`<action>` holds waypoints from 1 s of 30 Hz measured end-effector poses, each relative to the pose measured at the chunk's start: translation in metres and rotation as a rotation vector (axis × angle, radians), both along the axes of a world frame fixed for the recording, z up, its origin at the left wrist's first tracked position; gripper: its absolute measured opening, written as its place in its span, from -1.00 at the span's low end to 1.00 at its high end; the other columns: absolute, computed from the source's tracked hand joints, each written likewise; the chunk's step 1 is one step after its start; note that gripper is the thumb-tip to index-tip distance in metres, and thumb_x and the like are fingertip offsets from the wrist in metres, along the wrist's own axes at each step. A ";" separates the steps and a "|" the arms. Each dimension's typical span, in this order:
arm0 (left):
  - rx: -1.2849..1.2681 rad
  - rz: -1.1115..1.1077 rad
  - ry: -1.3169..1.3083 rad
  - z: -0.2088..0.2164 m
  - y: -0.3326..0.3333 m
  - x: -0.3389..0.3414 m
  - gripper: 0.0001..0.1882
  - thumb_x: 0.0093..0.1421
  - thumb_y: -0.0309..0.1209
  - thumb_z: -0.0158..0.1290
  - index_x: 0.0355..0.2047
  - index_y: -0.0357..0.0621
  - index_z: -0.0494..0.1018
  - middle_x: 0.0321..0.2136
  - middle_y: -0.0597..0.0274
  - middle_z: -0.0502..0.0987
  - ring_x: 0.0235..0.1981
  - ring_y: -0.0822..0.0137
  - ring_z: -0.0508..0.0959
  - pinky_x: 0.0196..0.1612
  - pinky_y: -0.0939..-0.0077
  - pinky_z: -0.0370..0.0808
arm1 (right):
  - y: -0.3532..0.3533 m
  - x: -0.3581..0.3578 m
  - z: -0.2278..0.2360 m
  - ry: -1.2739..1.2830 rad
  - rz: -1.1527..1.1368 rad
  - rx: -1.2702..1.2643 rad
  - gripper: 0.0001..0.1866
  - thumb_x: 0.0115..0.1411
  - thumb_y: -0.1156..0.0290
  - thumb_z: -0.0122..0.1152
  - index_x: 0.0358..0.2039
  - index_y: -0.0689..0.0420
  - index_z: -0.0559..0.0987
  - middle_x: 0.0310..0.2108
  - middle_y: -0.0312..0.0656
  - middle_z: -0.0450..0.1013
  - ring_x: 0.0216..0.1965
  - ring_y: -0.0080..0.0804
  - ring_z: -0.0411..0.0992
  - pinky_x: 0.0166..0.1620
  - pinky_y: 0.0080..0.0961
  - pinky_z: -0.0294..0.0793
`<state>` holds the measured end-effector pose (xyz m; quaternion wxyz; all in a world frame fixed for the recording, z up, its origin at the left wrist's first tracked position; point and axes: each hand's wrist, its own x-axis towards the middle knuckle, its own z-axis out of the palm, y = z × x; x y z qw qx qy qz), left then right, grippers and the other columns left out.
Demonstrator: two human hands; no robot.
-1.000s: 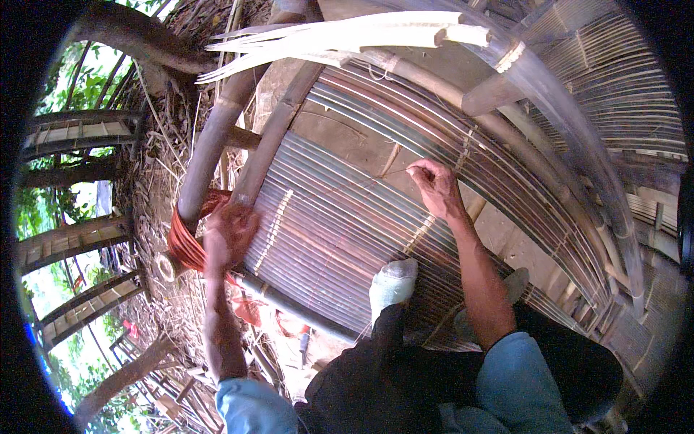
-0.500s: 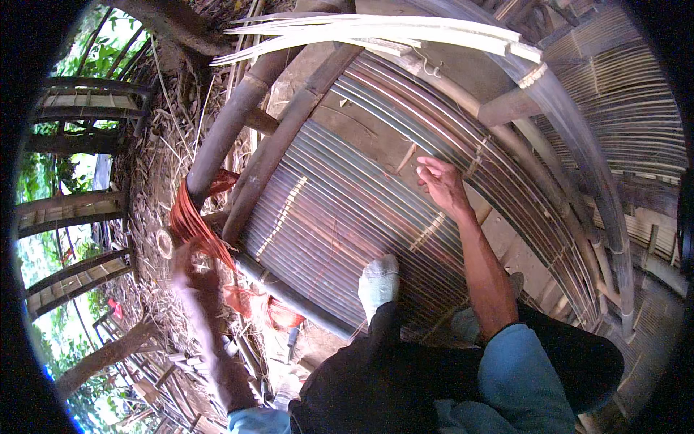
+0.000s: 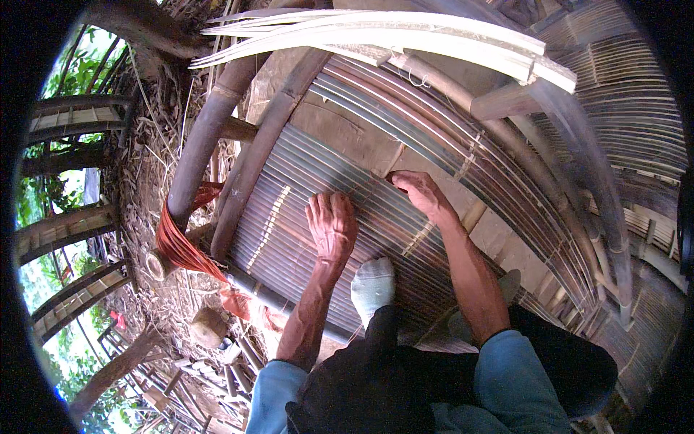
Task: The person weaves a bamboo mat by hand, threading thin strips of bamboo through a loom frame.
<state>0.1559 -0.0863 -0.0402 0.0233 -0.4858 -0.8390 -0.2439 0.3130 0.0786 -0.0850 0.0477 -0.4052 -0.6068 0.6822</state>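
Left hand (image 3: 332,226) at frame centre, palm down, fingers spread flat on the bamboo slat mat (image 3: 303,210); pressing on slats, gripping nothing. Right hand (image 3: 421,192) just right of centre, fingers curled, tips pinched at a thin binding strip (image 3: 376,182) running across the slats; whether the strip is actually clamped between the fingertips is too small to tell. Hands near each other, not touching.

Mat fills the middle of frame, slats running lower left to upper right, tied in rows by pale cross bindings. Left edge of mat bounded by a thick bamboo pole (image 3: 253,163), second thick pole (image 3: 204,141) just left of it, both slanting from lower left up toward top centre. Orange strapping (image 3: 181,242) wrapped around the lower ends of the poles at left of frame.

Foot in a pale sock (image 3: 373,286) planted on the mat at lower centre, just below left hand. Bundle of pale split bamboo strips (image 3: 390,32) across the top of frame, above the mat. Curved bamboo frame poles (image 3: 578,159) on the right, overlapping a further slat panel (image 3: 636,123) at upper right. Ground at left covered in dry leaf litter (image 3: 144,181); bamboo fence rails (image 3: 65,231) at far left edge.
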 end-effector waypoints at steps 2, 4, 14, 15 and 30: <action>-0.143 -0.026 0.115 0.004 0.001 -0.004 -0.86 0.14 -0.57 0.04 -0.27 -0.20 0.36 -0.35 0.07 0.41 -0.33 0.02 0.43 -0.28 0.15 0.41 | -0.004 -0.007 0.007 -0.010 0.003 0.006 -0.68 0.30 0.28 0.11 -0.14 0.29 0.61 -0.25 -0.22 0.57 -0.20 -0.50 0.48 -0.09 -0.53 0.43; -0.176 -0.010 -0.084 0.004 -0.010 -0.016 -0.93 0.19 -0.52 0.01 -0.31 -0.20 0.38 -0.33 0.02 0.42 -0.28 0.02 0.43 -0.25 0.16 0.41 | -0.003 -0.010 0.015 -0.024 0.004 0.020 -0.66 0.30 0.26 0.11 -0.16 0.30 0.62 -0.27 -0.22 0.57 -0.20 -0.50 0.47 -0.08 -0.52 0.43; -0.382 -0.147 -0.884 0.107 -0.034 -0.092 -0.66 0.36 -0.30 -0.02 -0.40 -0.33 0.60 -0.26 -0.13 0.61 -0.39 0.28 0.60 -0.26 0.39 0.51 | -0.024 -0.026 0.071 -0.012 -0.004 0.826 -0.68 0.30 0.25 0.16 -0.02 0.16 0.54 -0.07 -0.07 0.50 -0.04 -0.12 0.49 0.05 -0.27 0.46; -0.205 -0.111 -1.154 0.128 -0.034 -0.095 -0.64 0.36 -0.31 -0.03 -0.43 -0.33 0.59 -0.17 -0.13 0.58 -0.30 0.24 0.60 -0.15 0.34 0.49 | -0.029 -0.033 0.085 -0.013 0.002 0.823 -0.68 0.30 0.25 0.16 -0.02 0.16 0.54 -0.07 -0.07 0.50 -0.04 -0.12 0.49 0.05 -0.27 0.46; 0.311 0.085 -1.324 0.170 -0.093 -0.084 -0.67 0.40 -0.29 -0.06 -0.36 -0.28 0.55 -0.53 0.20 0.54 -0.54 0.44 0.45 -0.40 0.47 0.45 | -0.102 -0.107 0.070 0.167 -0.001 0.666 -0.62 0.22 0.18 0.26 -0.63 0.10 0.42 -0.61 -0.20 0.31 -0.41 -0.18 0.36 -0.13 -0.13 0.29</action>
